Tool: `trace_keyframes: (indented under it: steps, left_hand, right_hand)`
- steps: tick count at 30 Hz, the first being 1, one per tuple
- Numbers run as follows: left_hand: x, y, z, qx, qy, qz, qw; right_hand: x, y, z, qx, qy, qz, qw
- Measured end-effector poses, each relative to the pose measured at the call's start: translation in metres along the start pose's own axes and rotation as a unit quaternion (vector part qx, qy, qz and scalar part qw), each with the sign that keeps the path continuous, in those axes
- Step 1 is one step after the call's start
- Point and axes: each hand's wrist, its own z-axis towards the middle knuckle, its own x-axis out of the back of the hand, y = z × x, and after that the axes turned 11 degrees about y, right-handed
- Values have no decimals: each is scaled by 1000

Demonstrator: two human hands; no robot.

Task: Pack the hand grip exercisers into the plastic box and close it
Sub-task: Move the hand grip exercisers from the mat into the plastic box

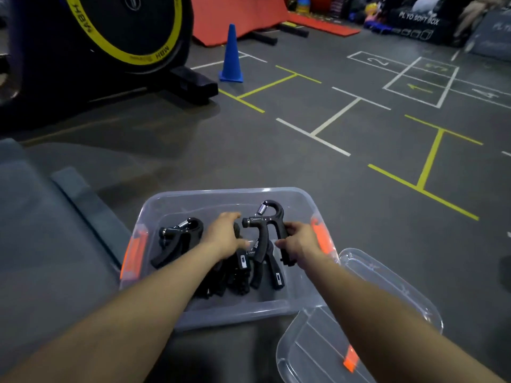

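A clear plastic box [193, 199] with orange side latches stands open on the grey floor in front of me. Several black hand grip exercisers lie inside it, one [177, 239] at the left and a pile [235, 275] in the middle. My right hand [297, 240] grips one handle of an upright black exerciser [266, 225] over the box's right half. My left hand [224, 234] reaches into the box with fingers curled over an exerciser in the pile. The clear lid [387, 283] lies off the box at the lower right, partly under my right forearm.
A grey padded mat [41, 230] lies left of the box. A blue cone [231, 55] stands farther back, beside a black machine with a yellow-ringed wheel [121, 37]. Yellow and white tape lines cross the floor. Red mats and black boxes sit at the back.
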Motion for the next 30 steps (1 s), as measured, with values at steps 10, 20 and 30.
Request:
trace_keyframes:
  steps: [10,20,30]
  left_hand:
    - [-50,-33,21,-43,-86,116,989]
    - [-53,-32,25,-53,-125,142,981]
    - [-49,-28,22,-43,-146,152,977]
  right_hand:
    - [-25,56,49,-108,38,53,992]
    - [-22,58,52,-81,-3,34,996]
    - [-32,54,45,-88,-74,22,993]
